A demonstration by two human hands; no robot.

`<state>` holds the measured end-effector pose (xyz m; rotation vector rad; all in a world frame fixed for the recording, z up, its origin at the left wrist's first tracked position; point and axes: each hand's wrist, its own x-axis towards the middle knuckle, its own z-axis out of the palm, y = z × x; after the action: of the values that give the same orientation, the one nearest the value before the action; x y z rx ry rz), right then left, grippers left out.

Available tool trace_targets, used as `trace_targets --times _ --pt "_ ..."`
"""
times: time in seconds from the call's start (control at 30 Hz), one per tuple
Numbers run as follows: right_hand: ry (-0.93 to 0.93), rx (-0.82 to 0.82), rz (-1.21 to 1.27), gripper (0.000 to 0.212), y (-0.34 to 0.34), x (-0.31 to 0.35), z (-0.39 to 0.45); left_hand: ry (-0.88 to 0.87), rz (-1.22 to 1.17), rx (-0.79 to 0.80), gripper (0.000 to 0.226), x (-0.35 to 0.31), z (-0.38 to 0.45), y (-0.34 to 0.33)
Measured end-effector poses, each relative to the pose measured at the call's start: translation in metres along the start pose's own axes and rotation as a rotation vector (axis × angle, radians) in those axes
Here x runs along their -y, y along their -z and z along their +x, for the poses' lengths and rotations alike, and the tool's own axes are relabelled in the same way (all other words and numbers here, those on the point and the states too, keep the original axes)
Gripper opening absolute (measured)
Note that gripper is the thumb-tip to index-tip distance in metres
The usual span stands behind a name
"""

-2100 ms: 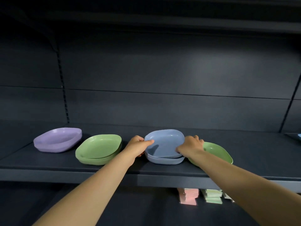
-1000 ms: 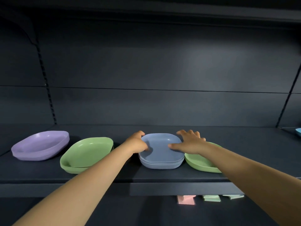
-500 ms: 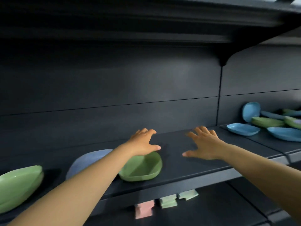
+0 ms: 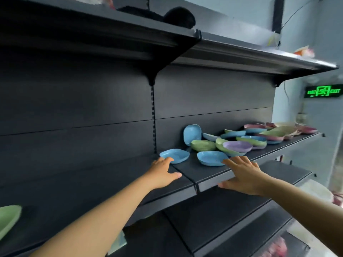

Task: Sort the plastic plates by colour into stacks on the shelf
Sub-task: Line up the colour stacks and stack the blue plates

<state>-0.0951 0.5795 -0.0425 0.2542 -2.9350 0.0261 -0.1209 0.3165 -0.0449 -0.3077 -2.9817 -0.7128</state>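
Mixed plates (image 4: 239, 141) lie unsorted on the shelf (image 4: 213, 178). Left hand (image 4: 163, 170) and right hand (image 4: 243, 175) spread, holding nothing. Most sorting remains.

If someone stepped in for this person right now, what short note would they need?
Left hand: open, holding nothing, fingers at the near rim of a blue plate.
Right hand: open, empty, just short of a second blue plate.
Unsorted pile of blue, green, purple and pink plates lies mixed further right on the shelf; one blue plate leans upright on the back wall.
Done: a green plate shows at far left; the rest there is out of view.
Left: gather the two near blue plates, then sort the pile by colour.
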Motion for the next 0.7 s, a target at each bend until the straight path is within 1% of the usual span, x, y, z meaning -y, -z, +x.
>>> trace_targets --times 0.1,0.2,0.23,0.27,0.3,0.4,0.53,0.63,0.67,0.7 --pt "-0.069 0.009 0.126 0.086 -0.004 -0.044 0.003 0.091 -0.147 -0.024 0.070 -0.020 0.033 -0.026" --pt "-0.177 0.015 0.368 0.079 -0.017 -0.073 0.020 0.203 -0.291 -0.074 0.074 -0.024 0.060 -0.042" --pt "-0.217 0.008 0.450 0.069 -0.023 -0.079 0.028 0.243 -0.345 -0.100 0.077 -0.022 0.068 -0.045" --pt "-0.257 -0.007 0.515 0.053 -0.029 -0.084 0.038 0.279 -0.399 -0.132 0.079 -0.019 0.076 -0.048" --pt "-0.286 -0.022 0.560 0.043 -0.033 -0.086 0.047 0.312 -0.448 -0.166 0.080 -0.016 0.084 -0.051" --pt "-0.361 -0.043 0.662 0.054 -0.045 -0.083 0.077 0.395 -0.549 -0.252 0.081 -0.003 0.105 -0.058" --pt "-0.410 -0.017 0.855 0.056 -0.062 -0.079 0.128 0.451 -0.644 -0.319 0.086 0.019 0.137 -0.065" --pt "-0.449 0.073 0.866 0.059 -0.076 -0.075 0.165 0.455 -0.680 -0.331 0.093 0.036 0.170 -0.065" --pt "-0.446 0.096 0.841 0.063 -0.080 -0.073 0.175 0.459 -0.691 -0.326 0.095 0.041 0.180 -0.063" --pt "-0.434 0.105 0.814 0.075 -0.085 -0.072 0.186 0.469 -0.698 -0.314 0.098 0.047 0.191 -0.060"
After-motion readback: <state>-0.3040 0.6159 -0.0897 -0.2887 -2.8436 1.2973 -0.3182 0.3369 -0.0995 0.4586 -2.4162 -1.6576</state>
